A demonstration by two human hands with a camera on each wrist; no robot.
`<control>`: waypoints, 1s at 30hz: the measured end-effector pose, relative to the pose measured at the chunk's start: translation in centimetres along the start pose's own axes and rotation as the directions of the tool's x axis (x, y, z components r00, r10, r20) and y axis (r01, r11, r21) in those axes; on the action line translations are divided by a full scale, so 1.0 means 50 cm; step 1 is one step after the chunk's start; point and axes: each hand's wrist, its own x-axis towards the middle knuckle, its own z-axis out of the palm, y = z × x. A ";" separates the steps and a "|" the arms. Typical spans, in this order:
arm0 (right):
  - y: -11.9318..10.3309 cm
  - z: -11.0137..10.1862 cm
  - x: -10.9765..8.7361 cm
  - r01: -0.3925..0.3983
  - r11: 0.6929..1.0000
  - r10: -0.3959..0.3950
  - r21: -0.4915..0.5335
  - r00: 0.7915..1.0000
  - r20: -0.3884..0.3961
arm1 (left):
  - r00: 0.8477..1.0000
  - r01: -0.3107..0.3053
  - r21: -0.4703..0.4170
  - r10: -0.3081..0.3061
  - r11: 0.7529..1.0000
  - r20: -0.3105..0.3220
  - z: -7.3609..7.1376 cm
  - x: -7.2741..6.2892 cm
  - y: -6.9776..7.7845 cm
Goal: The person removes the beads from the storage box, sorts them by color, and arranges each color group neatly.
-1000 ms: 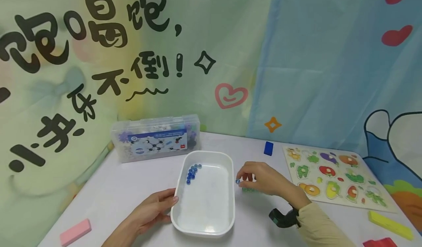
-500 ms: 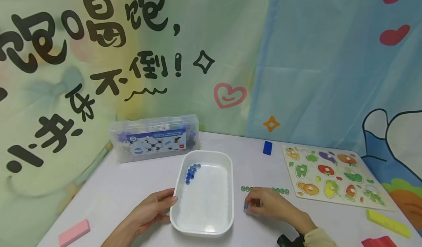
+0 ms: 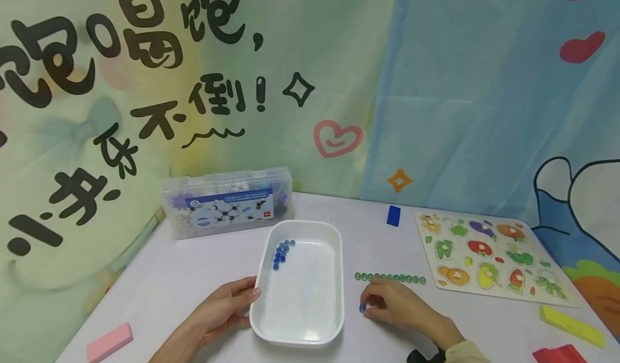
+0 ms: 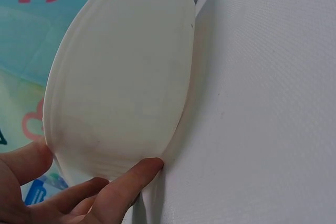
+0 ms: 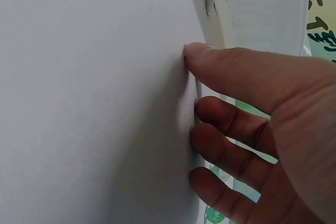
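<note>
A white tray (image 3: 302, 298) stands on the table, with a small cluster of blue glass beads (image 3: 280, 258) at its upper left. My left hand (image 3: 226, 305) holds the tray's left side, thumb on the rim and fingers against the outer wall (image 4: 123, 77). To the right of the tray, my right hand (image 3: 394, 304) pinches a blue glass bead (image 3: 362, 308) at the table surface. Just beyond that hand runs a row of green glass beads (image 3: 411, 279), partly covered by its knuckles. In the right wrist view, the thumb and fingertips hide the blue bead.
Behind the tray is a clear plastic case (image 3: 227, 204) of coloured pieces. A vegetable puzzle board (image 3: 494, 258) lies at the right, near a yellow block (image 3: 571, 326) and a red piece (image 3: 559, 355). A blue block (image 3: 393, 216) lies farther back; a pink block (image 3: 109, 342) is at left.
My right hand has moved from beside the tray's right rim down to the table in front of the green row, carrying a blue bead. The left hand and tray stay put.
</note>
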 end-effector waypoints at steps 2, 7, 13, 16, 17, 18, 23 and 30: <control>-0.001 -0.002 0.000 -0.005 1.000 0.005 -0.006 1.000 0.007 | 1.000 -0.003 -0.002 0.003 1.000 0.001 0.000 0.000 -0.001; -0.011 -0.018 0.002 -0.028 0.999 0.029 -0.042 0.999 0.030 | 1.000 -0.018 -0.007 0.018 1.000 0.010 -0.002 0.000 -0.004; -0.045 -0.066 0.024 0.075 0.993 -0.077 -0.092 0.997 -0.015 | 1.000 -0.025 -0.015 0.025 1.000 0.013 -0.002 0.001 -0.006; -0.074 -0.090 0.045 0.111 0.986 -0.118 -0.125 0.992 -0.044 | 0.999 -0.030 -0.017 0.030 0.999 0.019 -0.003 0.000 -0.007; -0.085 -0.096 0.054 0.122 0.984 -0.129 -0.133 0.990 -0.050 | 0.999 -0.029 -0.017 0.029 0.999 0.019 -0.003 0.000 -0.006; -0.097 -0.101 0.064 0.135 0.980 -0.144 -0.143 0.988 -0.055 | 0.999 -0.028 -0.016 0.029 0.999 0.020 -0.004 0.000 -0.006; -0.162 -0.108 0.123 0.193 0.971 -0.199 -0.143 0.980 -0.030 | 1.000 -0.022 -0.009 0.022 1.000 0.009 -0.006 -0.002 -0.005; -0.217 -0.074 0.219 0.252 0.961 -0.250 -0.116 0.968 0.031 | 0.999 -0.039 -0.011 0.040 0.999 0.027 -0.005 -0.001 -0.006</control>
